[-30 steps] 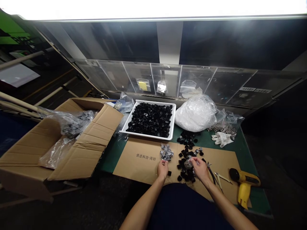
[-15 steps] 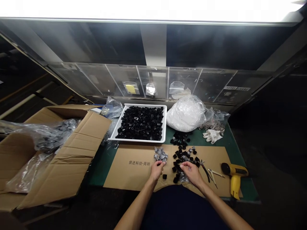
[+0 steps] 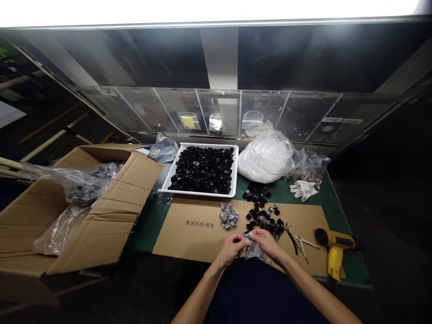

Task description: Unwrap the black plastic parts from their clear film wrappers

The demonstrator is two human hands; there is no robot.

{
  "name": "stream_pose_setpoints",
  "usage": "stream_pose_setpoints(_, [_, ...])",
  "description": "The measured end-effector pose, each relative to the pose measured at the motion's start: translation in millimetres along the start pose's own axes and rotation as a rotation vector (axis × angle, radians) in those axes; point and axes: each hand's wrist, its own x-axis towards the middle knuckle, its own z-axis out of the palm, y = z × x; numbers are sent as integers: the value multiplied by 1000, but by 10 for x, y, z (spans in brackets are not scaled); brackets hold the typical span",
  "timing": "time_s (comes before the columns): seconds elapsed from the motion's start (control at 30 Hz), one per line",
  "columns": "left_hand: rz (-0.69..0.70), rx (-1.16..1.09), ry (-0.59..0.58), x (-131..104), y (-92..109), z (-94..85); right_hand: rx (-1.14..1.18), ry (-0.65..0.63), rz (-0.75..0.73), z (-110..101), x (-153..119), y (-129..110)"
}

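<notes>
My left hand [image 3: 232, 248] and my right hand [image 3: 263, 241] meet over the front edge of a flat cardboard sheet [image 3: 189, 240]. Both have their fingers pinched around something small between them that I cannot make out. Just below the fingertips lies a clear plastic bag [image 3: 253, 252]. Silvery small parts [image 3: 228, 217] form a pile beyond my left hand. Black small parts [image 3: 265, 219], some with shiny metal, are heaped beyond my right hand. Pliers [image 3: 292, 238] and pale tweezers-like tools [image 3: 303, 249] lie to the right.
A white tray [image 3: 235, 173] of black parts stands at the back, beside a white plastic bag [image 3: 266, 157]. A white glove [image 3: 303, 191] and a bag of metal pieces [image 3: 305, 173] lie further right. Yellow heat gun [image 3: 335, 256] at right; open carton [image 3: 111, 216] at left.
My left hand has moved from the silvery pile toward my right hand, so the two now nearly touch. The whole view has shifted slightly.
</notes>
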Motion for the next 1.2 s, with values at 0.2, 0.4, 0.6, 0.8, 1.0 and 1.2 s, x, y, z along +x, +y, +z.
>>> stream_pose_setpoints(0.2, [-50, 28, -44, -72, 21, -64, 3, -16, -2, -17, -77, 34])
stream_pose_setpoints(0.4, [-46, 91, -50, -73, 80, -99, -115, 15, -48, -1, -36, 100])
stream_pose_setpoints(0.6, [-48, 145, -55, -9, 24, -208, -272, 75, -63, -33, -21, 142])
stream_pose_setpoints(0.8, [-46, 214, -110, 17, 31, -289, -454, 115, -127, -10, -123, 42])
stream_pose_setpoints(1.0, [-41, 231, -168, 139, -36, -450, -613, 175, -155, -3, -172, -31])
stream_pose_setpoints(1.2, [-119, 123, 196, 298, -327, -560, -713, 331, -125, -72, -94, -56])
